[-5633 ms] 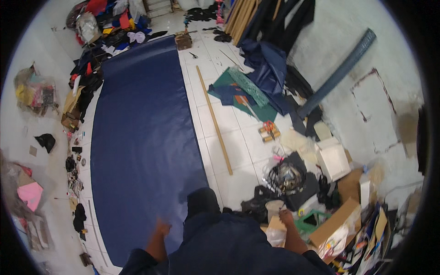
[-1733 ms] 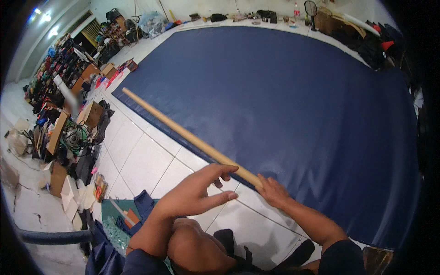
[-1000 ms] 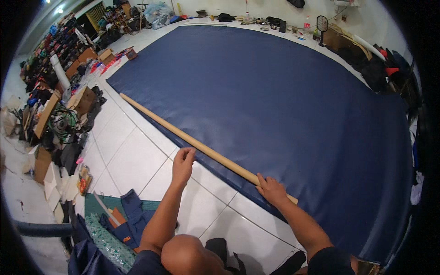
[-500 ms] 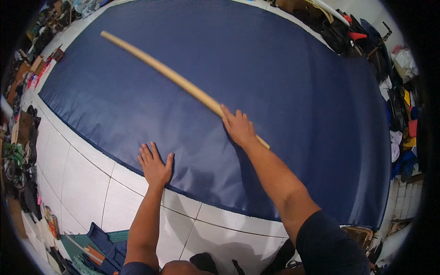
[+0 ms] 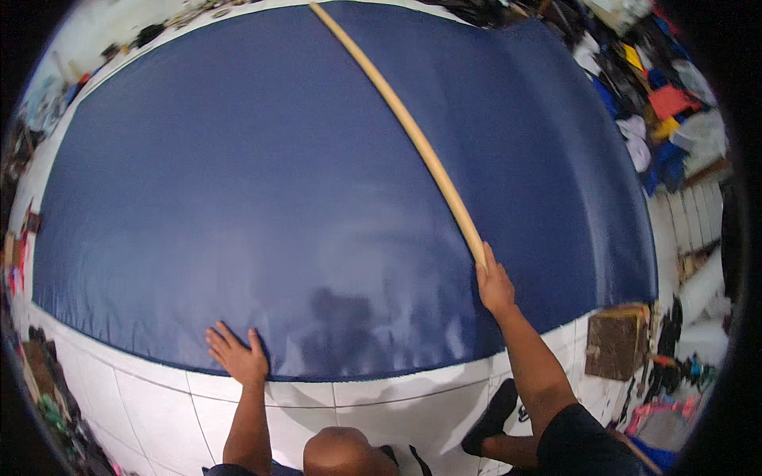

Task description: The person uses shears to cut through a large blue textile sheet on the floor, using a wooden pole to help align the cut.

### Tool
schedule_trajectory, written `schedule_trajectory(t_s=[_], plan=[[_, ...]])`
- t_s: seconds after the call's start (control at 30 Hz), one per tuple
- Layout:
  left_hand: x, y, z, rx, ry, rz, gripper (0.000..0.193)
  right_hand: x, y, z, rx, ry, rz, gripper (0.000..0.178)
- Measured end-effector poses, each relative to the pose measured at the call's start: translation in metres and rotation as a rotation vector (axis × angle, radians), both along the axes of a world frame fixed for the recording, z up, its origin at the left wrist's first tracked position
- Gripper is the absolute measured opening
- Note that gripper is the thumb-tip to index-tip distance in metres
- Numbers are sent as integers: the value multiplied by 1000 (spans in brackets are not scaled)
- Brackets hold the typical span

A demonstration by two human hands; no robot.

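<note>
A large dark blue sheet (image 5: 262, 198) lies spread flat over the white tiled floor (image 5: 381, 412). A long wooden stick (image 5: 397, 119) lies across the sheet, running from the far edge toward me. My right hand (image 5: 494, 284) grips the stick's near end. My left hand (image 5: 236, 355) rests flat with fingers spread on the sheet's near edge. My knee (image 5: 341, 452) shows at the bottom.
A brown cardboard box (image 5: 615, 341) stands on the tiles at the right. Piles of coloured cloth and clutter (image 5: 659, 103) line the right side, and more clutter (image 5: 24, 262) runs along the left rim. White slats (image 5: 690, 214) lie at the right.
The stick has swung round on the sheet and now points away from me. My right hand has gone right with its near end. My left hand has slid to the sheet's edge.
</note>
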State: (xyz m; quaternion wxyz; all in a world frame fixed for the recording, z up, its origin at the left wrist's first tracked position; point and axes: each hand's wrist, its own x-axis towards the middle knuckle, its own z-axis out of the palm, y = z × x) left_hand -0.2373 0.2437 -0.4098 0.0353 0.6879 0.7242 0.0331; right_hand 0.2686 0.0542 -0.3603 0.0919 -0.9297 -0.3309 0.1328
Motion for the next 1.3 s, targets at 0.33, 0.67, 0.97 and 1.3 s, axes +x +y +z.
schedule_trajectory(t_s=[0.33,0.67,0.97,1.3], plan=[[-6,-5,-7,73,-20,-16,77,26,-96,6,142,89,-206,55],[-12,-39,-4,139,-195,-223,66,-59,-33,-11,56,-268,425,59],[-53,-139,1,79,-502,-158,62,-216,-10,-10,163,-124,1067,58],[-88,-192,7,-303,-1413,538,57,-321,-41,9,127,34,1357,63]])
